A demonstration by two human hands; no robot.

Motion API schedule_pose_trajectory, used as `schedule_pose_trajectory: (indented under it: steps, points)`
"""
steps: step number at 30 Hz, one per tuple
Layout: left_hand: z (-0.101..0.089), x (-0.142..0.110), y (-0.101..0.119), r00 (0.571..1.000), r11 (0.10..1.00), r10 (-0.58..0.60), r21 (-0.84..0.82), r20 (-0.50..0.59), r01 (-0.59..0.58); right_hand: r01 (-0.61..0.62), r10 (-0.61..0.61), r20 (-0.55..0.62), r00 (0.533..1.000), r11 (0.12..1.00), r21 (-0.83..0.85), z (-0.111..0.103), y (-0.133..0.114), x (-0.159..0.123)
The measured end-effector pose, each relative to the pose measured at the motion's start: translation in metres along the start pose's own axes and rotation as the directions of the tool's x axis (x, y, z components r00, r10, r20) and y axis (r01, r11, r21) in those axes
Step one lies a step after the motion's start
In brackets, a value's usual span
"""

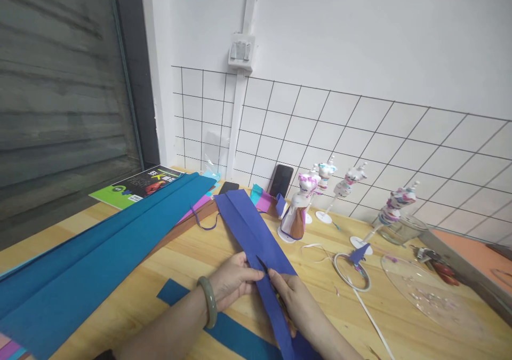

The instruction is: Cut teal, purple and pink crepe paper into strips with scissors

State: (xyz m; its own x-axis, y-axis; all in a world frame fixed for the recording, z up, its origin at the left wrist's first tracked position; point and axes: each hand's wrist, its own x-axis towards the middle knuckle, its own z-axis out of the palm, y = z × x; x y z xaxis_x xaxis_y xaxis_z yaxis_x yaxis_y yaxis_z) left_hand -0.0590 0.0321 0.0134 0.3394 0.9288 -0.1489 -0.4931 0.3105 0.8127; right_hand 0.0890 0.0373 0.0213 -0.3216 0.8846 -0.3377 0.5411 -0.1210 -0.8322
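A long purple fabric strip [242, 216] runs from the middle of the table toward me, with a fold line along it. My left hand [232, 281], a bangle at its wrist, pinches the strip's left edge between thumb and fingers. Dark scissors [262, 264] are in my right hand [295, 301], their blades at the strip just beside my left fingertips. The scissors' handles are mostly hidden under my right hand. Beneath my left forearm lies a narrow teal strip [236, 334]. A wide folded teal sheet [116, 248] stretches along the left.
Small dress-form figures [298, 213] on white bases stand at the back right. A roll of white ribbon [352, 271], a clear plastic sheet [428, 290] and red-handled pliers [442, 270] lie to the right. A phone [281, 180] leans against the wall; a magazine [136, 186] lies back left.
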Motion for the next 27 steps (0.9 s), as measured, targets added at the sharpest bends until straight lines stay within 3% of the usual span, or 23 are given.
schedule_pose_trajectory:
  steps: [11,19,27]
  points:
    - [-0.003,0.0,0.003,0.999,0.999,-0.046,0.011,0.004,0.046,0.003,-0.003,-0.004,1.0,1.0,-0.014,0.0,0.003,0.003]
    - [-0.011,0.006,0.007,0.994,0.999,-0.006,-0.043,-0.113,0.001,-0.009,0.009,-0.017,1.0,1.0,0.005,0.003,0.006,0.006]
    - [-0.008,0.004,0.008,0.992,1.0,-0.004,0.004,-0.127,0.004,-0.003,0.003,0.003,1.0,0.997,0.075,0.004,0.0,0.004]
